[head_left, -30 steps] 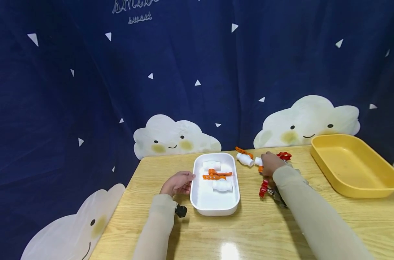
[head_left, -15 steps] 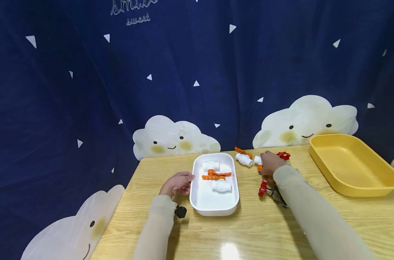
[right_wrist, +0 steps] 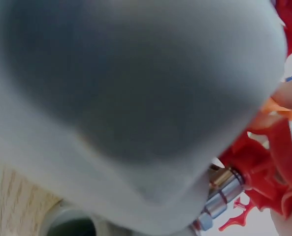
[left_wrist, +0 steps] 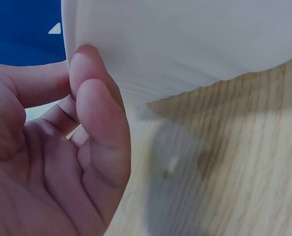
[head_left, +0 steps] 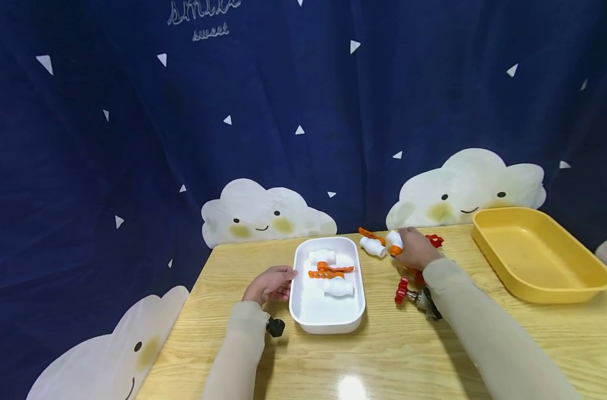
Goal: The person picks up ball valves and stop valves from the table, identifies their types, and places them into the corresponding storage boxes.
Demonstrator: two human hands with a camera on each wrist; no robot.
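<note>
My left hand (head_left: 270, 285) pinches the left rim of a white tray (head_left: 328, 328); the left wrist view shows its fingers (left_wrist: 104, 113) against the outer wall. Inside the tray lie two white ball valves with orange lever handles, one nearer (head_left: 338, 287) and one farther (head_left: 322, 256). To the tray's right, my right hand (head_left: 417, 249) holds another white ball valve (head_left: 394, 240), its orange part facing down toward me. The fingers partly hide its lever. A sleeve blocks much of the right wrist view, where a red handwheel (right_wrist: 269, 167) sits close to the hand.
One more white valve (head_left: 372, 246) with an orange lever lies by the tray's far right corner. Metal valves with red handwheels, one in front (head_left: 401, 290) and one behind (head_left: 435, 240), lie around the right hand. A yellow tray (head_left: 543, 293) stands at the right.
The white valve in my right hand has come up and tilted, showing more of its body. The left hand and white tray stay together; the whole view has shifted slightly.
</note>
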